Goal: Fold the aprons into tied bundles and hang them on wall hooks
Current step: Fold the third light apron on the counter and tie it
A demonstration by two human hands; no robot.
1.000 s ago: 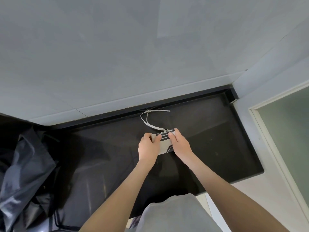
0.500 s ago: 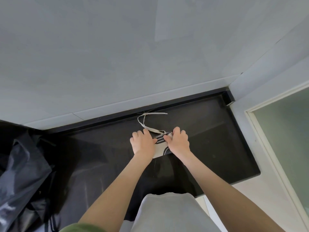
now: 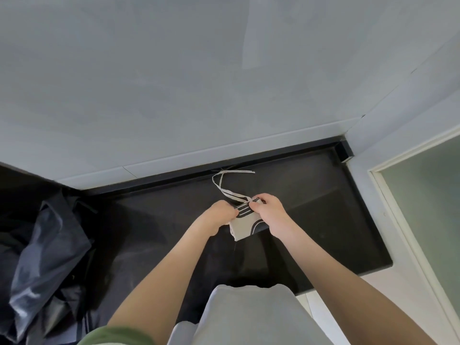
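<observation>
At the near edge of the black countertop (image 3: 323, 232) a grey garment (image 3: 249, 314) on the person's front is seen, and crumpled dark plastic sheeting (image 3: 44, 245) is heaped off the countertop's left end. Over the countertop's middle the folded apron bundle (image 3: 242, 226), cream with dark stripes, is gripped from both sides. Its left end is pinched by the curled fingers of the left hand (image 3: 220, 214), and its upper right corner is covered by the bent fingers of the right hand (image 3: 270, 210), just where the tie strap (image 3: 224, 188) leaves the cloth. Whether the bundle rests on the countertop or is lifted just off it cannot be told. The strap is trailed loose toward the countertop's back edge, under the grey wall (image 3: 224, 83). The step in hand is judged to be the binding of the bundle. It is done well if the folds are pressed tight by the left hand while the strap is drawn in and wound snugly round the middle. Slack should be gathered before any knot is made.
</observation>
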